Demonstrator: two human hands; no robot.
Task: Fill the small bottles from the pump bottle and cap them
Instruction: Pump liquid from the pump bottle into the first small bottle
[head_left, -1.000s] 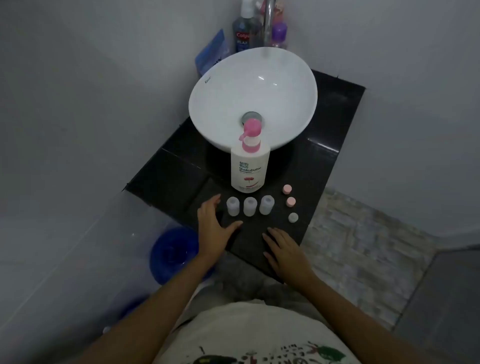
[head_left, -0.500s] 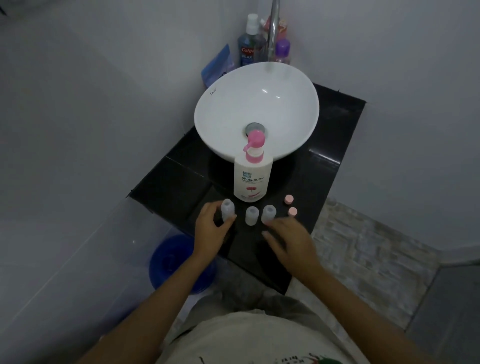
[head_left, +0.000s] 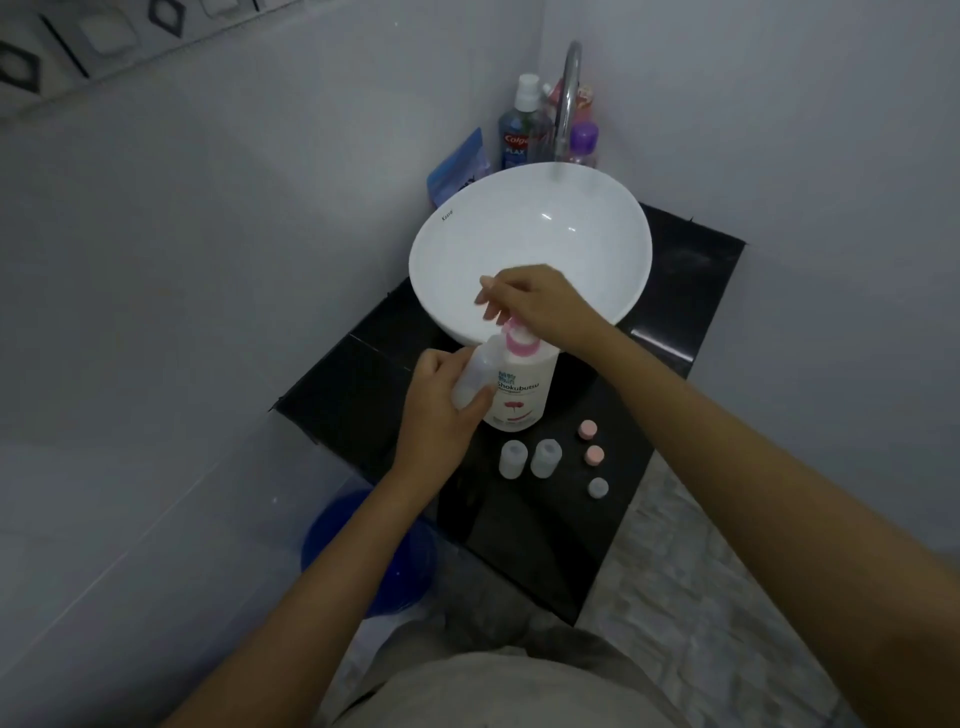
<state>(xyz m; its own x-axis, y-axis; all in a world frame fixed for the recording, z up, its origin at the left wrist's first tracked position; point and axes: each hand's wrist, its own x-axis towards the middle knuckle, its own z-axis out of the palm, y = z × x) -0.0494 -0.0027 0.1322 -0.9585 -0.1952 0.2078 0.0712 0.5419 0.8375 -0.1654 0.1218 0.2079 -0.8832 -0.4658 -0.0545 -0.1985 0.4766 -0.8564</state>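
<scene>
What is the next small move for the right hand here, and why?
Probably press the pump head down. The right hand rests on top of the pump bottle, and the left hand holds a small bottle tilted up beside the nozzle. Whether its mouth sits exactly under the nozzle is hard to tell, so check that first.

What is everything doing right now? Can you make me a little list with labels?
left hand: holds one small bottle tilted up by the pump spout
right hand: on the pink pump head
pump bottle: upright on the black counter
other small bottles: two, open, standing
caps: two pink, one grey, loose
sink: white bowl, behind
</scene>
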